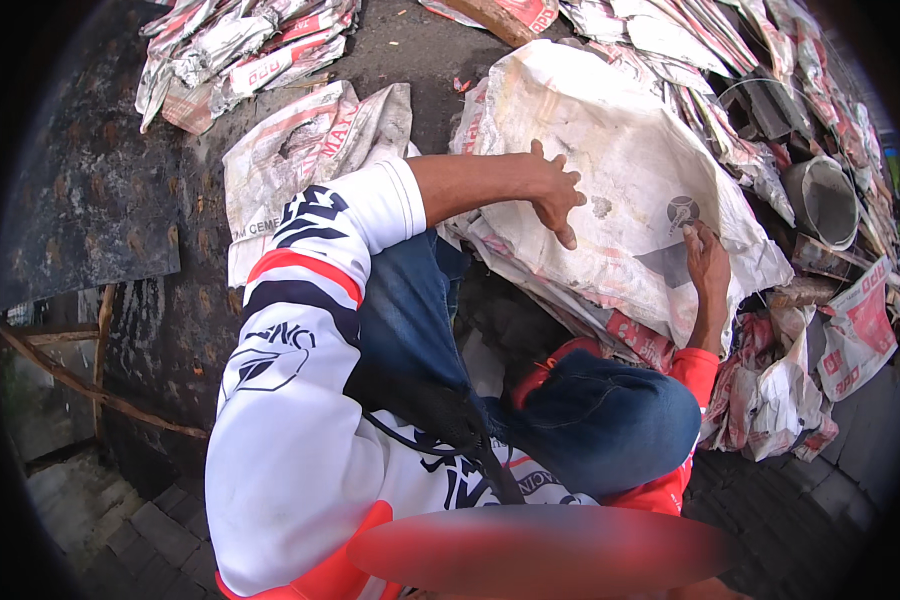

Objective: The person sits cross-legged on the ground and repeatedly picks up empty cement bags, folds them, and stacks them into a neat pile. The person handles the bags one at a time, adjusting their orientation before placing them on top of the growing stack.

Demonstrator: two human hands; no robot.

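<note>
A large off-white paper sack (570,120), stained and creased, lies spread over a pile of flattened sacks in front of me. My left hand (558,197) is over its middle, open, fingers apart and palm down. Toward the sack's right side, my right hand (708,262) has its fingers bent together against the surface. What they pinch, if anything, is hidden. Beside those fingertips is a dark grey angular patch (665,258); I cannot tell whether it is print or a flat tool. A round dark mark (683,209) is printed just above.
Another worn sack (315,150) lies left of the pile. Stacks of flattened red-and-white sacks (260,60) stand at the back left and back right. A grey bucket (822,203) lies tilted at right, near crumpled sacks (770,390). A dark metal sheet (90,190) is at left.
</note>
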